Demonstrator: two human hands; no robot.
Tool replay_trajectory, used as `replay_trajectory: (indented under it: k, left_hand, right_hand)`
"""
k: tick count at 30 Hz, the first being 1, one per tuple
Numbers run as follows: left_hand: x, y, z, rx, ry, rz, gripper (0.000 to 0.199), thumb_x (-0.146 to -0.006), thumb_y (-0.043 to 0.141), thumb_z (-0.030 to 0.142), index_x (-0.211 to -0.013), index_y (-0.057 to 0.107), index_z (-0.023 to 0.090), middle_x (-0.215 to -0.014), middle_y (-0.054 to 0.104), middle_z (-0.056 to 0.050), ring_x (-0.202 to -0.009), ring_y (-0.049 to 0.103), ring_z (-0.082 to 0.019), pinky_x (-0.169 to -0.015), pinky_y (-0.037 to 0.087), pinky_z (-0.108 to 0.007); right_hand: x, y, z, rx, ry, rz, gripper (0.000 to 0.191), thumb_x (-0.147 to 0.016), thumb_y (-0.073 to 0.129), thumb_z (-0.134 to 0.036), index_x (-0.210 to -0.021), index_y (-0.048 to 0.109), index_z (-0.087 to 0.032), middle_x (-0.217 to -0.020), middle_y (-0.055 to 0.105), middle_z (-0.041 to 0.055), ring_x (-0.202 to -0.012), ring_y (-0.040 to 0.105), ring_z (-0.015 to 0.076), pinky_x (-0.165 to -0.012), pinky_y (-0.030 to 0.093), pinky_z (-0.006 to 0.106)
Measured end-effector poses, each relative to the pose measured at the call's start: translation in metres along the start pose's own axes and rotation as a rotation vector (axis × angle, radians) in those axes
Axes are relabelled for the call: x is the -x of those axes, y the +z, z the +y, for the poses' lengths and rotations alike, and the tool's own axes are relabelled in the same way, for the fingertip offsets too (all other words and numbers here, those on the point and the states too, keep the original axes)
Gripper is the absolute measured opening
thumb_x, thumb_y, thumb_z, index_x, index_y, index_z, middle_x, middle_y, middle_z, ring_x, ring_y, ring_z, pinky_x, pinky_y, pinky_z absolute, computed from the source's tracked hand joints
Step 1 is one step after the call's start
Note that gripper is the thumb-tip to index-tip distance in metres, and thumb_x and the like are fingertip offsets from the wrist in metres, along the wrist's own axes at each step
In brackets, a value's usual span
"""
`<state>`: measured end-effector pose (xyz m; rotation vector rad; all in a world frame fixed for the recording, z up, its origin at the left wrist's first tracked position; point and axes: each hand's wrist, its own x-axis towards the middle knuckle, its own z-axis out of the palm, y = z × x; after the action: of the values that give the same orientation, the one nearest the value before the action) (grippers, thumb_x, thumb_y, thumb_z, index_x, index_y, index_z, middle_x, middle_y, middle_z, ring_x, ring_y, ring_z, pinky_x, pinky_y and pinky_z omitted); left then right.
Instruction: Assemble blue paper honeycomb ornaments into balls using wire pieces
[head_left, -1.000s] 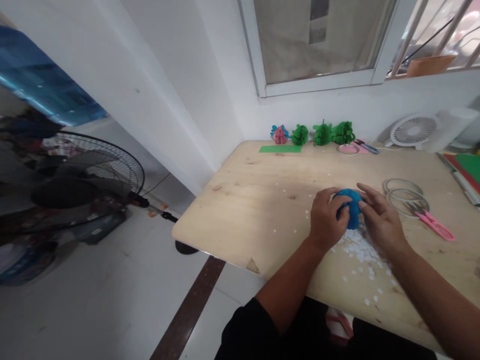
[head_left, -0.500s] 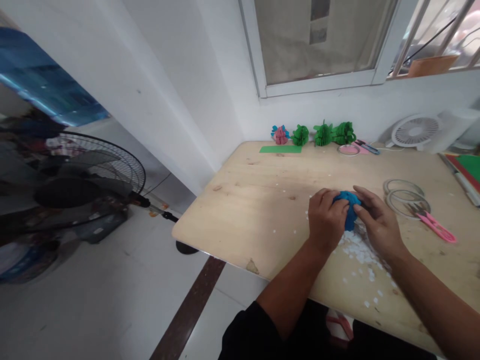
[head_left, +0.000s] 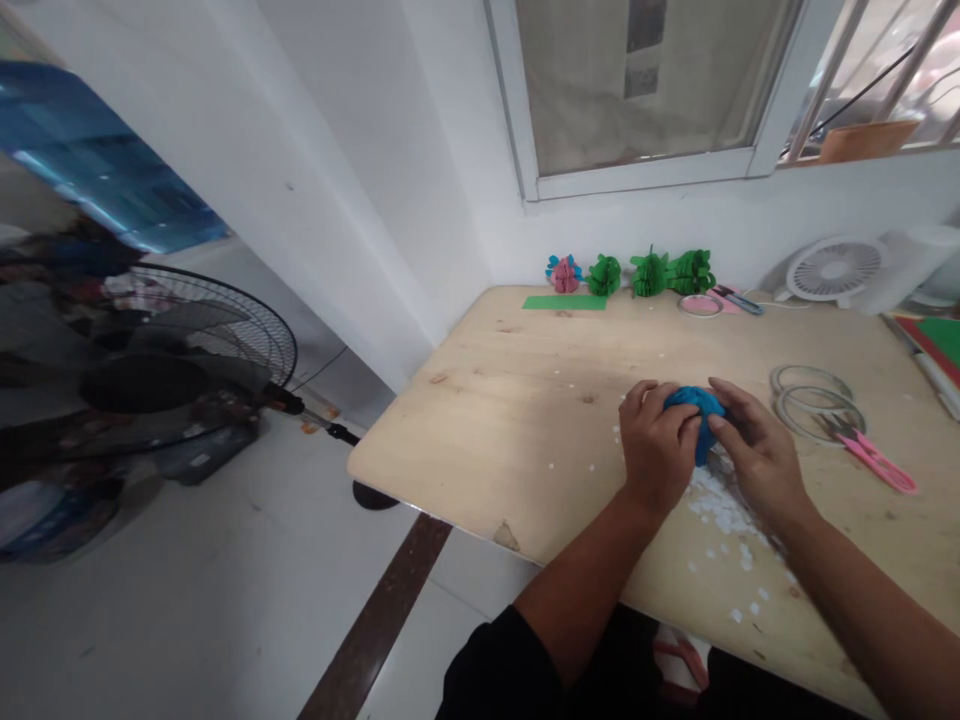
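Between my two hands is a blue folded-paper ornament [head_left: 703, 432], held just above the wooden table. My left hand [head_left: 658, 435] grips its left side, fingers curled over the front. From the right, my right hand [head_left: 757, 450] closes on it with the thumb against the blue paper. Small white paper bits [head_left: 724, 512] lie scattered beneath and in front of the hands. To the right of my right hand are wire rings [head_left: 819, 402] and pink-handled snips [head_left: 877, 462].
Along the wall stand a pink-and-blue paper figure [head_left: 564, 274] and several green paper figures [head_left: 649, 272], with a green paper strip [head_left: 564, 302] before them. A small white fan [head_left: 836, 268] is at the back right. Left of the table [head_left: 465, 430] stands a black floor fan [head_left: 142, 385].
The view has shifted slightly, so everything sits a little lower and to the right. Both hands stay on the blue paper ornament, with only slight finger movement.
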<state>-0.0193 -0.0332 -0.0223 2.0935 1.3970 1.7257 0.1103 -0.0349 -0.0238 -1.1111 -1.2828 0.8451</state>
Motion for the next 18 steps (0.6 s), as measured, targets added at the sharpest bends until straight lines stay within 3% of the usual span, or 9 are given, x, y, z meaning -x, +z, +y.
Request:
replay_trajectory:
  k: [11, 18]
  left_hand:
    - [-0.001, 0.0036, -0.0037, 0.02, -0.052, -0.027, 0.004, -0.085, 0.07, 0.019, -0.084, 0.073, 0.021, -0.121, 0.069, -0.008, -0.127, 0.052, -0.029, -0.108, 0.046, -0.056]
    - [-0.0028, -0.0005, 0.0023, 0.025, -0.102, -0.057, 0.009, -0.078, 0.071, 0.013, -0.078, 0.068, 0.022, -0.125, 0.066, -0.008, -0.13, 0.05, -0.031, -0.11, 0.044, -0.057]
  right_hand:
    - [-0.0005, -0.001, 0.0039, -0.009, 0.024, -0.003, 0.047, -0.082, 0.073, -0.043, -0.126, 0.066, -0.031, -0.126, 0.069, 0.0063, -0.118, 0.064, 0.0278, -0.105, 0.05, 0.049]
    - [-0.0014, 0.0, 0.0017, -0.037, 0.04, 0.01, 0.047, -0.08, 0.075, -0.044, -0.126, 0.066, -0.033, -0.119, 0.072, 0.0052, -0.118, 0.065, 0.0277, -0.103, 0.051, 0.049]
